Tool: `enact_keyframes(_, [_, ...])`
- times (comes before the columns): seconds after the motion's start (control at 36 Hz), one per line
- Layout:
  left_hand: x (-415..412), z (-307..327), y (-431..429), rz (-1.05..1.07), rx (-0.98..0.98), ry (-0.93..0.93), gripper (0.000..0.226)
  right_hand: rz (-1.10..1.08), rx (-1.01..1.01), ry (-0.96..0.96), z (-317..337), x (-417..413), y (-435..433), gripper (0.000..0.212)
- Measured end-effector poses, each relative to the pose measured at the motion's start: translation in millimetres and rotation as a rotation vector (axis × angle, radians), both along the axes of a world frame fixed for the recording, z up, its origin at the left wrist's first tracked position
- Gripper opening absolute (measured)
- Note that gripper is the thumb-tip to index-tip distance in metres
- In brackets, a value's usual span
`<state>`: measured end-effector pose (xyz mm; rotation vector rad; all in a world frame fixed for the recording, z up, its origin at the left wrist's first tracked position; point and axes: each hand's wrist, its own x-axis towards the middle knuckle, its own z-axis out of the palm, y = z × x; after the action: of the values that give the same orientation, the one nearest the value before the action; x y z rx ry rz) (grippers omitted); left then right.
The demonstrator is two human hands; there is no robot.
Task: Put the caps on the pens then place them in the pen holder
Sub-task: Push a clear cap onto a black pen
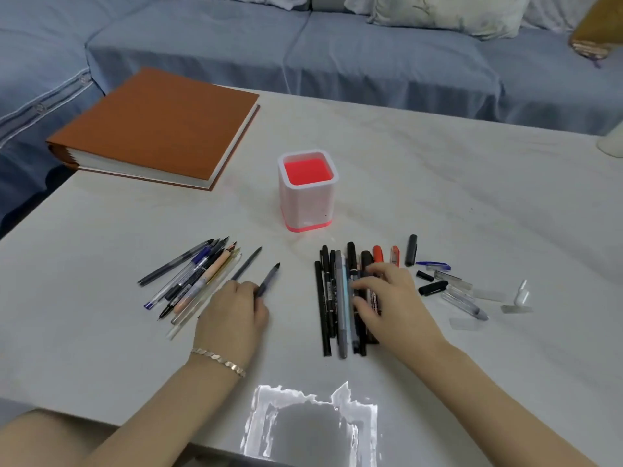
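Head view: my left hand (232, 308) grips a slim dark pen (269, 279); my right hand (391, 298) rests, fingers spread, on the capped pens (324, 298). The square, glossy white pen holder (305, 203) stands at twelve o'clock.

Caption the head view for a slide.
Left hand grips a dark pen, right hand rests on the pen pile, loose caps nearby, pen holder behind.
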<state>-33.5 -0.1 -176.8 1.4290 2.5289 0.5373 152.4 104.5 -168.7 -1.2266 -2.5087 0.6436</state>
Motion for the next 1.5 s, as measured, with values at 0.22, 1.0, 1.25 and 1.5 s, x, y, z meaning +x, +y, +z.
enact_keyframes(0.22, [45,21,10,-0.113,0.156,-0.312,0.012,-0.28,-0.039,-0.045,5,90,31,0.024])
enact_keyframes(1.0, [79,40,6,-0.152,0.138,-0.625,0.026,-0.185,-0.405,0.672,35,96,-14,0.038])
enact_keyframes(1.25, [80,45,-2,-0.112,0.171,-0.727,0.027,-0.185,-0.481,0.855,42,79,-33,0.025])
enact_keyframes(1.5, [85,53,-10,-0.13,0.206,-0.836,0.031,-0.487,-0.641,1.141,54,63,-33,0.021])
